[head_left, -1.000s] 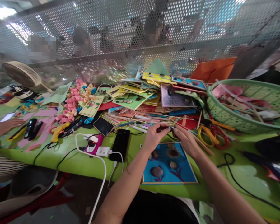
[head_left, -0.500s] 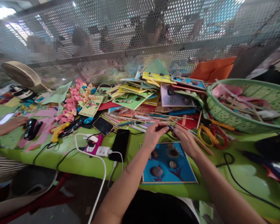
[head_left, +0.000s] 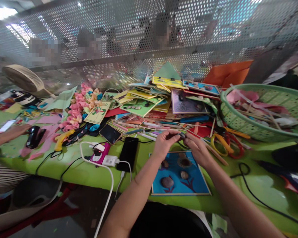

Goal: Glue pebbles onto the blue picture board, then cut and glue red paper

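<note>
My left hand (head_left: 166, 142) and my right hand (head_left: 196, 147) meet above the far edge of a blue picture board (head_left: 173, 189). Between their fingertips they pinch a small dark pebble (head_left: 182, 135), partly covered by the fingers. Several stones lie on the board, among them a large round stone (head_left: 167, 182) at the lower left and a smaller stone (head_left: 184, 175) near the middle. Dark red leaf shapes show under these stones. Pale sticks line the board's edges. My forearms hide part of its sides.
A pile of stone-decorated cards (head_left: 142, 107) rises behind my hands. Right of it stand a green basket (head_left: 260, 130) and scissors (head_left: 223, 143). To the left lie a black phone (head_left: 127, 153), a power strip (head_left: 100, 153) and a yellow glue gun (head_left: 64, 138). Another person's hand (head_left: 17, 131) rests far left.
Almost nothing differs. My fingers have shifted very slightly around the pebble, and both hands stay in the same place above the board.
</note>
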{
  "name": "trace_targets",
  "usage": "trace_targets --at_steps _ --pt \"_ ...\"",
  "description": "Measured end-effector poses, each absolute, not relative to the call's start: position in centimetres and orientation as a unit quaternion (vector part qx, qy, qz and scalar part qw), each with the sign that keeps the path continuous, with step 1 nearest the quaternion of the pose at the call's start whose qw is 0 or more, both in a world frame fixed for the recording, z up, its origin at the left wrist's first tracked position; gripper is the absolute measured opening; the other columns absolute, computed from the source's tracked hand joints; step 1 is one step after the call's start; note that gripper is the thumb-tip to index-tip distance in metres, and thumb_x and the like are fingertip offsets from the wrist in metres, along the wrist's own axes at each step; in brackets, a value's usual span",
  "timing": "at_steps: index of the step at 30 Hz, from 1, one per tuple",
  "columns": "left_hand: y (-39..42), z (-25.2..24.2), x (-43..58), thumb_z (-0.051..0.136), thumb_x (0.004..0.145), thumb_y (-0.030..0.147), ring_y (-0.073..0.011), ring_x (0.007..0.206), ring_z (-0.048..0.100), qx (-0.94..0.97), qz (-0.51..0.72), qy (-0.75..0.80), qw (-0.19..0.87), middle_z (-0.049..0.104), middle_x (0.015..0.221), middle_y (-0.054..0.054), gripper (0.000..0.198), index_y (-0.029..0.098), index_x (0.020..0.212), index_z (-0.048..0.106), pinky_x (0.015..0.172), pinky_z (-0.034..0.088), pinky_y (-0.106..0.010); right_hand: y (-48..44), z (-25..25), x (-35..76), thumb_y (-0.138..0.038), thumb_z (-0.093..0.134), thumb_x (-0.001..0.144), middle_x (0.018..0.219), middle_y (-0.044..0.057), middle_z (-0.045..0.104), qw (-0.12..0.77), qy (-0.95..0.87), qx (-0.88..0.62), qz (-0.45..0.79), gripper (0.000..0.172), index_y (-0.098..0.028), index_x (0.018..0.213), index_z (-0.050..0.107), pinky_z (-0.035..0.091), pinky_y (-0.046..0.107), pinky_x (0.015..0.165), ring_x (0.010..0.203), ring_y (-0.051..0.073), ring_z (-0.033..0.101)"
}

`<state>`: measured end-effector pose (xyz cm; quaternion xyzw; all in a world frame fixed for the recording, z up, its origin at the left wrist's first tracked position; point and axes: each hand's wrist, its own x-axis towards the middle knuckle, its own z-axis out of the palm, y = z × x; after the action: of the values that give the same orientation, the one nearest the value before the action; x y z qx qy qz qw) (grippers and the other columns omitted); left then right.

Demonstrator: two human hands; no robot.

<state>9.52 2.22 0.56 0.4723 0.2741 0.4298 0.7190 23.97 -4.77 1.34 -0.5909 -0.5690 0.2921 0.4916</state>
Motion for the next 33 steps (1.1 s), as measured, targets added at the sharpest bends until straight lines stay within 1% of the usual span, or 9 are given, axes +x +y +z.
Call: trace_targets --at_steps 6,12,15,20,23,25,27,30,33 --pt "2.09 0.63 9.73 0.092 0.064 0.041 -0.0169 0.078 0.070 0.424 0.428 0.272 0.750 0.076 0.083 -0.002 0.035 0.018 0.087 0.078 0.092 0.056 -0.041 -4.82 1.33 23.85 -0.051 0.045 0.096 0.066 -0.002 0.043 0.504 -0.558 -0.586 0.304 0.036 -0.025 0.071 0.044 0.035 0.030 0.057 0.061 0.016 0.041" --pt "2.24 0.47 9.70 0.092 0.063 0.041 -0.0179 0.081 0.070 0.437 0.426 0.275 0.743 0.076 0.084 -0.003 0.036 0.018 0.087 0.078 0.091 0.056 -0.040 -4.80 1.05 24.03 -0.056 0.049 0.096 0.067 -0.001 0.048 0.497 -0.560 -0.591 0.299 0.040 -0.024 0.072 0.047 0.036 0.030 0.057 0.063 0.016 0.044" --pt "2.27 0.37 9.72 0.092 0.063 0.041 -0.0184 0.081 0.070 0.434 0.428 0.278 0.742 0.076 0.084 -0.003 0.036 0.018 0.087 0.078 0.092 0.056 -0.041 -4.73 0.98 24.08 -0.052 0.049 0.095 0.066 -0.002 0.047 0.497 -0.562 -0.593 0.291 0.037 -0.024 0.070 0.045 0.035 0.030 0.057 0.062 0.016 0.043" --pt "2.21 0.23 9.88 0.091 0.065 0.040 -0.0188 0.080 0.070 0.437 0.431 0.280 0.738 0.076 0.083 -0.002 0.034 0.019 0.088 0.078 0.093 0.056 -0.043 -4.76 0.94 24.17 -0.039 0.048 0.093 0.064 -0.002 0.042 0.501 -0.558 -0.604 0.271 0.031 -0.024 0.066 0.043 0.032 0.030 0.057 0.062 0.016 0.040" --pt "2.25 0.19 9.91 0.091 0.064 0.041 -0.0183 0.079 0.070 0.439 0.432 0.283 0.735 0.076 0.083 -0.002 0.035 0.018 0.088 0.078 0.092 0.056 -0.042 -4.88 0.95 24.36 -0.034 0.048 0.091 0.062 -0.003 0.039 0.503 -0.554 -0.612 0.254 0.029 -0.024 0.065 0.041 0.029 0.031 0.057 0.061 0.016 0.038" --pt "2.32 0.21 9.86 0.091 0.065 0.041 -0.0182 0.080 0.070 0.438 0.441 0.287 0.729 0.075 0.084 -0.002 0.035 0.019 0.088 0.078 0.092 0.056 -0.041 -4.96 0.97 24.52 -0.033 0.047 0.091 0.063 -0.003 0.039 0.505 -0.553 -0.616 0.245 0.027 -0.024 0.066 0.042 0.029 0.031 0.058 0.061 0.016 0.038" --pt "2.37 0.28 9.81 0.090 0.065 0.040 -0.0183 0.083 0.070 0.437 0.451 0.289 0.722 0.075 0.086 -0.002 0.033 0.019 0.087 0.078 0.091 0.056 -0.040 -5.02 0.99 24.66 -0.034 0.045 0.094 0.064 -0.002 0.042 0.504 -0.555 -0.617 0.239 0.028 -0.024 0.068 0.044 0.031 0.031 0.059 0.062 0.016 0.040" --pt "2.36 0.40 9.81 0.090 0.065 0.040 -0.0180 0.084 0.069 0.436 0.460 0.287 0.719 0.074 0.085 -0.002 0.032 0.019 0.086 0.078 0.089 0.057 -0.039 -5.04 1.02 24.71 -0.042 0.043 0.100 0.067 -0.002 0.047 0.490 -0.566 -0.620 0.232 0.032 -0.024 0.073 0.048 0.034 0.031 0.061 0.063 0.017 0.045" --pt "2.27 0.54 9.81 0.089 0.065 0.042 -0.0180 0.080 0.068 0.437 0.456 0.293 0.718 0.073 0.083 -0.002 0.033 0.019 0.086 0.078 0.086 0.057 -0.038 -5.01 1.14 24.59 -0.049 0.048 0.100 0.068 -0.001 0.051 0.462 -0.586 -0.626 0.225 0.034 -0.025 0.076 0.050 0.035 0.032 0.063 0.064 0.018 0.048"
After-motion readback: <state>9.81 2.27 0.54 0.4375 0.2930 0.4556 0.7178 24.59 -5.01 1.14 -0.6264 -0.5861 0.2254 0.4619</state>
